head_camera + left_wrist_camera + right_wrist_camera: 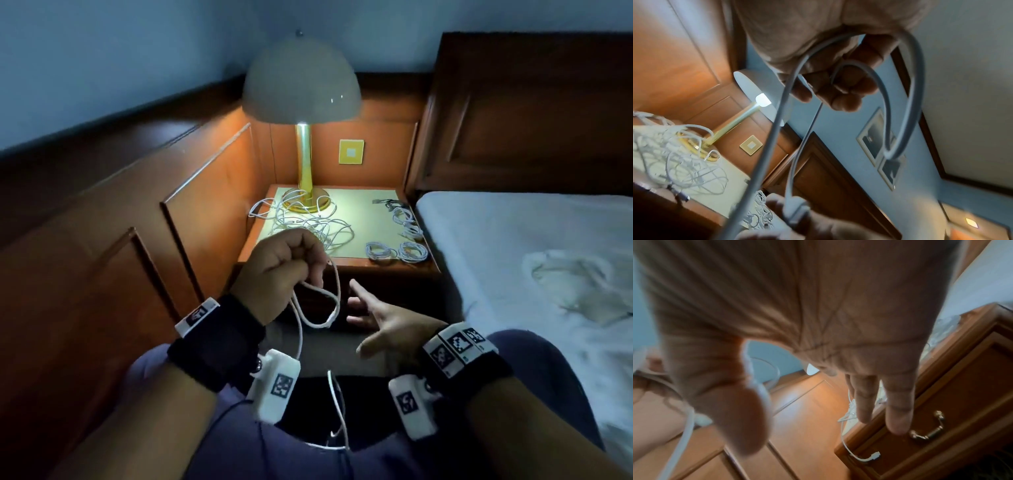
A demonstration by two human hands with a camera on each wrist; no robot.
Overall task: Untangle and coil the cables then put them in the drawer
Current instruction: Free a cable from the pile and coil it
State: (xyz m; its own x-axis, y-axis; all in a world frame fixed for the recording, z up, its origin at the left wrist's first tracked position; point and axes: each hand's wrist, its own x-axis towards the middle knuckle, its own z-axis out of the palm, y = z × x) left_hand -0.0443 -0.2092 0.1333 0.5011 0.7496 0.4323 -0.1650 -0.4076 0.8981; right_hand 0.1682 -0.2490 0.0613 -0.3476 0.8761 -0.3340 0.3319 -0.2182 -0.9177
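Observation:
My left hand (291, 263) is raised in front of the nightstand and grips a white cable (322, 305) that hangs in loops, its tail trailing down over my lap. In the left wrist view the curled fingers (840, 87) pinch the cable (906, 97). My right hand (373, 318) hovers just right of the loops, fingers spread and straight (898, 410), holding nothing. A tangle of white cables (308, 222) lies on the nightstand top (363, 219). Several coiled cables (397, 251) sit at its right front. The drawer (962, 402) with a brass handle (927, 430) is closed.
A lit dome lamp (301, 85) stands at the back of the nightstand, its gold base (308, 202) among the cables. A bed with white sheet (531, 257) is close on the right. Wooden wall panelling (120, 205) runs along the left.

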